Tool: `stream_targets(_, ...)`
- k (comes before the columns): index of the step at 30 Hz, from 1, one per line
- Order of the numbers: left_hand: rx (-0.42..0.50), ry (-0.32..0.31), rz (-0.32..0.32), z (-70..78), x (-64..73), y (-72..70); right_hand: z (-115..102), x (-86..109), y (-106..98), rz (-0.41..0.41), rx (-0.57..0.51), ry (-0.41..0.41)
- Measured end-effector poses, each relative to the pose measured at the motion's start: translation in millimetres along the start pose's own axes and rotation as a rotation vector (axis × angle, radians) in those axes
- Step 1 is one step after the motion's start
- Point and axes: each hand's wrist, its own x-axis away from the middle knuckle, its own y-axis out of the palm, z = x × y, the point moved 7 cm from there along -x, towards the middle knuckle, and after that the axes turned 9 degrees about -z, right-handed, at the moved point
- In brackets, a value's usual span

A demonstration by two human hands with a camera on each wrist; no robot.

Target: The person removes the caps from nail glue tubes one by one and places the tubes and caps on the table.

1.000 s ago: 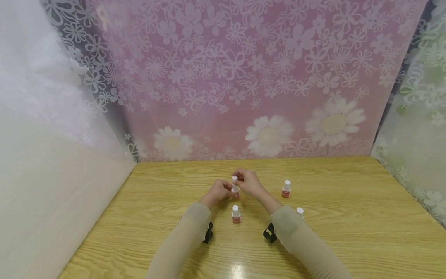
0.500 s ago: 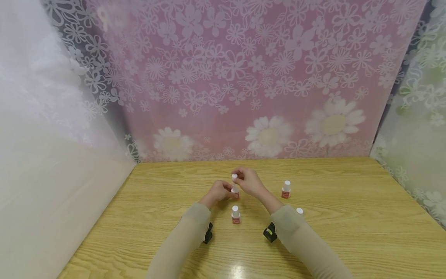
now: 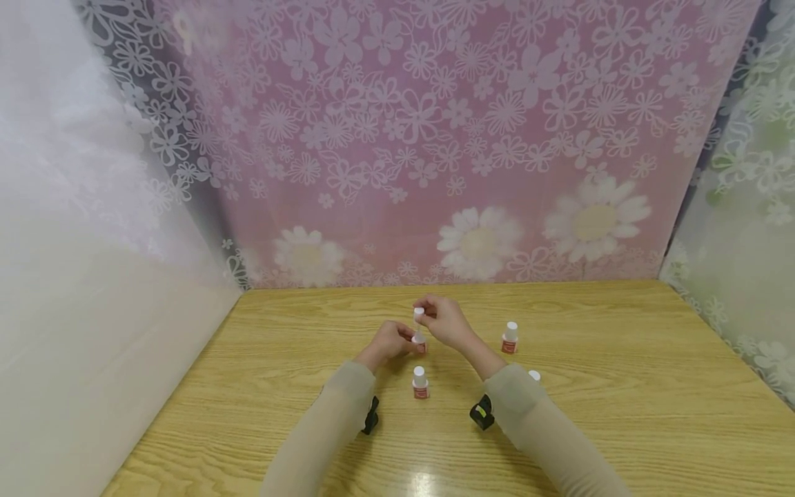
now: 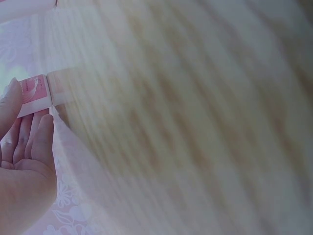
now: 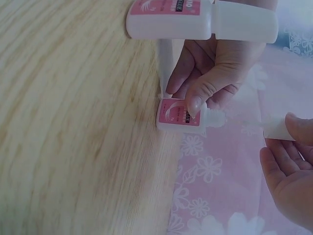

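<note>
My left hand [image 3: 393, 339] grips a small white glue bottle [image 5: 168, 115] with a pink-red label, thumb on one side and fingers on the other. It stands on the wooden table, its nozzle bare. Above the nozzle, my right hand [image 3: 446, 323] pinches the white cap [image 5: 277, 128] between thumb and fingers. A thin pale stem spans the gap from cap to nozzle in the right wrist view. In the left wrist view only the labelled lower part of the bottle [image 4: 35, 93] shows by the fingers. A second, capped glue bottle [image 3: 420, 385] stands closer to me, between the forearms.
Another capped bottle [image 3: 510, 338] stands to the right of the right hand. Beside the right sleeve, one more bottle [image 3: 535, 376] is mostly hidden, only its white top showing. A pink flowered curtain [image 3: 435, 172] borders the back of the wooden table [image 3: 609, 359].
The right hand has risen slightly with the cap, widening the gap over the bottle and baring more of the stem. The left hand and its bottle have stayed in place.
</note>
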Motion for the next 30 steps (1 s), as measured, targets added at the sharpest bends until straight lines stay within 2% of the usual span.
stream_targets(8,0.002,0.013,-0.011,0.6,1.3,0.2,1.0,0.4,0.8,-0.004,-0.017,-0.01)
stream_targets(13,0.009,0.012,-0.022,-5.3,-4.5,-0.3,1.3,0.5,1.3,-0.003,-0.02,-0.02)
stream_targets(16,0.008,0.024,-0.024,-4.2,-3.3,-0.5,0.7,0.6,1.2,-0.003,-0.02,-0.023)
stream_targets(18,0.003,0.01,-0.017,1.3,2.4,-0.1,0.6,0.8,1.2,-0.002,-0.021,-0.02)
stream_targets(30,0.015,0.009,-0.017,0.2,1.3,0.4,1.7,0.4,2.1,0.006,-0.008,-0.026)
